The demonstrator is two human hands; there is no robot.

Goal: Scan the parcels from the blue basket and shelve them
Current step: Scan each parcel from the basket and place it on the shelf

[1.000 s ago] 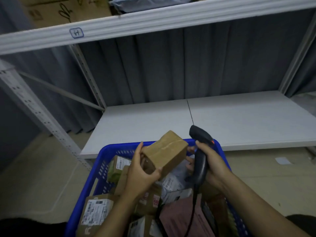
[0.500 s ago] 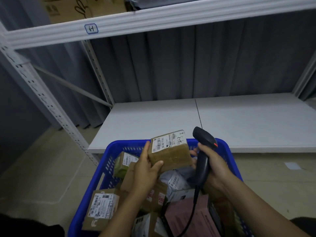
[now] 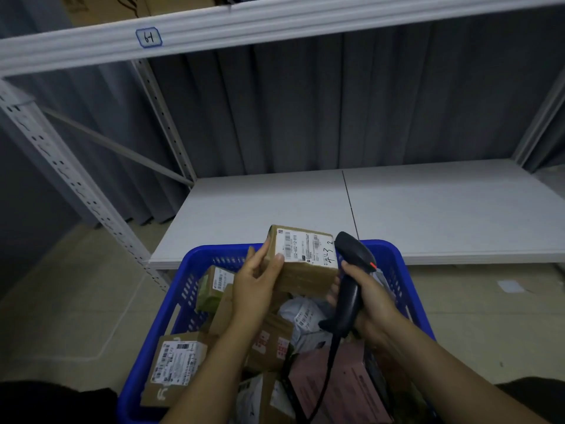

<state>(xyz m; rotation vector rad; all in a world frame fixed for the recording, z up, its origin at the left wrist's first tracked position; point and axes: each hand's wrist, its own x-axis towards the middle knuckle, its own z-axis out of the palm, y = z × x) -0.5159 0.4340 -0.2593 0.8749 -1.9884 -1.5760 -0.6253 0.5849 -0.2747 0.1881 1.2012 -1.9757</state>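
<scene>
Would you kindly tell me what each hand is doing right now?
Left hand: grips the brown cardboard parcel with a white label.
Right hand: grips the black handheld barcode scanner.

Blue basket (image 3: pixel 214 250) near end cut off below, parcel label (image 3: pixel 307 247) print unreadable

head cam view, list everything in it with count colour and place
blue basket: one, blue, bottom centre, in front of the lower shelf
held parcel: one, brown with white label, above the basket
loose parcels: at least six, mostly brown, one pink, one white bag, inside the basket
scanner: one, black, corded, right of the held parcel
lower shelf: one, white, behind the basket
upper shelf: one, white, top, with handwritten tag
cardboard box: one, brown, on the upper shelf
curtain: one, grey, behind the rack
left hand: one, grips the held parcel
right hand: one, grips the scanner
</scene>
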